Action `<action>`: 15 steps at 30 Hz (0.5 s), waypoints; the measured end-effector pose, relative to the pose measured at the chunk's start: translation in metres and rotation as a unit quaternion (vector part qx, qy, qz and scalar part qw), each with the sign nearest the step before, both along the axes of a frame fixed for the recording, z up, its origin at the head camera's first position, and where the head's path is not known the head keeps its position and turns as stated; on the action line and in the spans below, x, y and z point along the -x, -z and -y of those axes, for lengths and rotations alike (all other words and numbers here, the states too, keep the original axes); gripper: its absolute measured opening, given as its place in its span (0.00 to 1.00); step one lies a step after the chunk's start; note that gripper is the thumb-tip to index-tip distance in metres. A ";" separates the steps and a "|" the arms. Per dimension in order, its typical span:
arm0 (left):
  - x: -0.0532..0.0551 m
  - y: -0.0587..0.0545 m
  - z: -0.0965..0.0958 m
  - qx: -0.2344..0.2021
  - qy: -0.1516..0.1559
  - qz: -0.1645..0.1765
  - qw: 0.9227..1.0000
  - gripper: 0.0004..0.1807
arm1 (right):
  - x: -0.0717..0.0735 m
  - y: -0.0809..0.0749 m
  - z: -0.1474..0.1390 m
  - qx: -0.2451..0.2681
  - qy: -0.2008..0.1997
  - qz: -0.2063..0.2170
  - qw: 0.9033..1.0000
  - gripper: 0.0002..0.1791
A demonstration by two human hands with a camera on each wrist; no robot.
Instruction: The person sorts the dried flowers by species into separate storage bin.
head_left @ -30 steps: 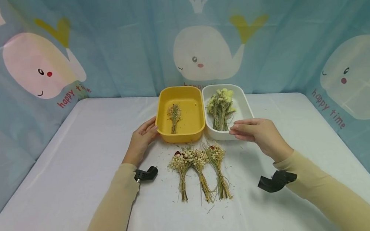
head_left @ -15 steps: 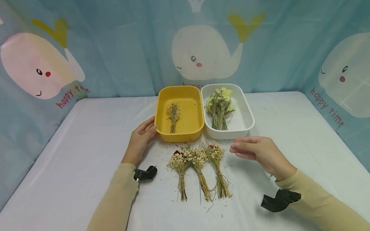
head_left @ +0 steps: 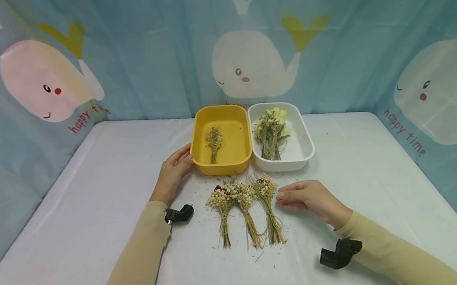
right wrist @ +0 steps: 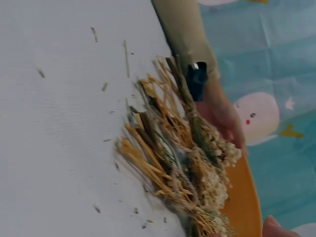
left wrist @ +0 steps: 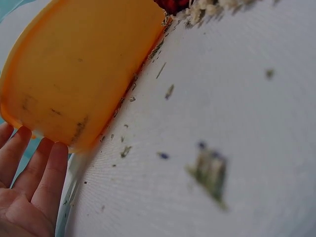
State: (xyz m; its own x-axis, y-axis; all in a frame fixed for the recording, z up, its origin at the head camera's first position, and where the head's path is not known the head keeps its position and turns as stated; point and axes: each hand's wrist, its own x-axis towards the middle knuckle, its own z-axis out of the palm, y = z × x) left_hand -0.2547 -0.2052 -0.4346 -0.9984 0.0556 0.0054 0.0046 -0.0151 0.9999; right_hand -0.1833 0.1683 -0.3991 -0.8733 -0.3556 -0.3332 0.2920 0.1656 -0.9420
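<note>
My left hand (head_left: 172, 173) rests its extended fingers (left wrist: 52, 170) against the left side of a yellow plastic tub (head_left: 237, 146). My right hand (head_left: 312, 201) hovers just right of the rightmost dried flower bouquet (head_left: 271, 212), fingers extended and holding nothing; only a fingertip (right wrist: 276, 229) of it shows clearly in the right wrist view. Two more tied bouquets of small cream flowers, the left one (head_left: 222, 207) and the middle one (head_left: 245, 200), lie beside it, heads toward the tubs. One small bouquet (head_left: 214, 144) lies inside the yellow tub.
A white tub (head_left: 300, 142) stands against the yellow one's right side, with yellow-and-cream dried flowers (head_left: 270, 131) in it. Stem bits litter the white tablecloth (head_left: 208, 273) around the bouquets. A blue whale-print curtain (head_left: 156, 76) hangs behind the table.
My right hand has moved from the white tub's front edge toward me, then slightly left, to beside the right bouquet. The left hand stays at the yellow tub.
</note>
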 end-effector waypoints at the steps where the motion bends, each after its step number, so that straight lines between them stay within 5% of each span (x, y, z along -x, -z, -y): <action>1: 0.000 0.000 0.000 0.001 0.001 -0.001 1.000 0.35 | 0.000 0.001 0.001 -0.001 -0.005 0.001 1.000 0.22; 15: 0.001 -0.002 -0.001 0.001 0.003 0.009 1.000 0.34 | 0.006 0.006 0.018 -0.053 -0.031 0.053 0.997 0.19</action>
State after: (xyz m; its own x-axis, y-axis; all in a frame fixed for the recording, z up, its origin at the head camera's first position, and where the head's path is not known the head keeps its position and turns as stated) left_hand -0.2556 -0.2039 -0.4324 -0.9981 0.0607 -0.0130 -0.0138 -0.0136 0.9998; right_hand -0.1895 0.1501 -0.4054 -0.8091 -0.3653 -0.4603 0.3747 0.2827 -0.8830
